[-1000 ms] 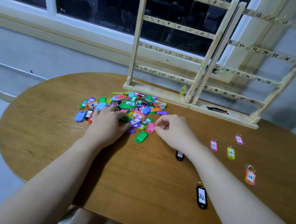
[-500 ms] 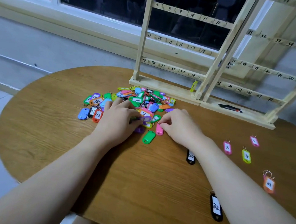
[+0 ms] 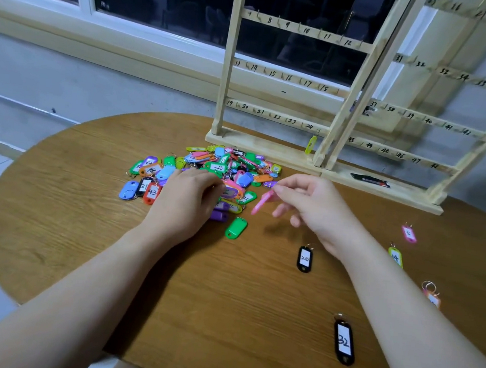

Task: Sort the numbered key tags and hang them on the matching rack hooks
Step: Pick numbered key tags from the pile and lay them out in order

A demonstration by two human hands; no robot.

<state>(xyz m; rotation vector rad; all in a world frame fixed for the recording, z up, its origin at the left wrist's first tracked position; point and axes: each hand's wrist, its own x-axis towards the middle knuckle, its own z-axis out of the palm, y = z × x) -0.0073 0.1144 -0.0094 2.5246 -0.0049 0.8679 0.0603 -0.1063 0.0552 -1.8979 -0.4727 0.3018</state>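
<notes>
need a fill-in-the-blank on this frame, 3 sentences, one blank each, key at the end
The right hand pinches a ____ key tag above the table.
The black tag lying near the right wrist reads ____.
The one tag already hanging on the rack is ____.
The left hand rests on the ____ of tags.

Missing words: pink; 20; yellow; pile

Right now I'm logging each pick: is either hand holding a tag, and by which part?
The right hand pinches a pink key tag by its upper end. The left hand rests on the pile of key tags; any hold there is hidden.
</notes>
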